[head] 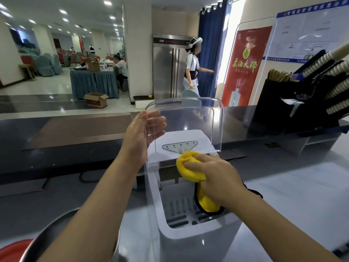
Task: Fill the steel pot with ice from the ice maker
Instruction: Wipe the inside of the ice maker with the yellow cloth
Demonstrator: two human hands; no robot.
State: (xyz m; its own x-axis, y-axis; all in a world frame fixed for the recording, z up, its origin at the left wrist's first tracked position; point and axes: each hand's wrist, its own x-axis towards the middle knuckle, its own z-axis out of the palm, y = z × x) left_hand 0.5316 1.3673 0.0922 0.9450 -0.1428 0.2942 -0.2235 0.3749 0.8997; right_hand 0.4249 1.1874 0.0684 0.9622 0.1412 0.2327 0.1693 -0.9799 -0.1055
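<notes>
The left hand is spread flat, fingers straight, with its palm against the left edge of the raised clear lid, apparently propping it up. The right hand pinches a bunched yellow cloth at the rear rim of the opening, just below the control panel. The cloth's black-edged tail hangs down into the slotted ice basket. No ice shows in the visible part of the basket.

The white ice maker stands on a pale bench. The steel pot sits low on the left, beside the machine and partly under the left forearm, with a red object next to it.

Risks, as judged: the lid may fall shut on the right wrist if the flat left hand slips off. The dangling cloth could dirty the basket. A sweeping left forearm could knock the pot.

Count: two hands, one cloth, one ice maker, one lid, one basket, one pot.
</notes>
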